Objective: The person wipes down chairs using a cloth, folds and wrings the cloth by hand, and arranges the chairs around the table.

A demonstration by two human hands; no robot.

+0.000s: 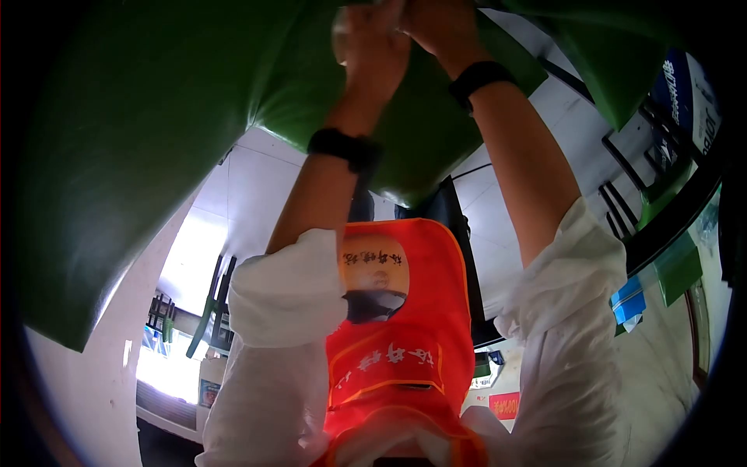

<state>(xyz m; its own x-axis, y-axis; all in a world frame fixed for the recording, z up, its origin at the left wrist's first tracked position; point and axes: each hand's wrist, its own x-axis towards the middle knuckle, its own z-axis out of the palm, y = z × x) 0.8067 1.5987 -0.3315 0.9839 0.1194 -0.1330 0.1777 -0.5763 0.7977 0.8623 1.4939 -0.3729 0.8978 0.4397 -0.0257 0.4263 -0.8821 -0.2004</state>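
My left hand point(372, 39) and my right hand point(442, 25) come together at the top edge of the view, over a shiny green surface point(420, 117). Both look closed, with their fingers close together. A small pale thing seems to be between them, but blur and the frame edge hide what it is. Each wrist wears a black band, and the white sleeves point(288, 288) are pushed up to the elbows. A red apron point(397, 335) with orange trim and a printed picture covers my front.
A large green panel point(140, 140) fills the upper left. Black-framed chairs point(622, 187) stand at the right on a pale tiled floor point(498, 210), with more at the left. A blue and white banner point(677, 93) is at the upper right, and a blue box point(629, 300) lies below it.
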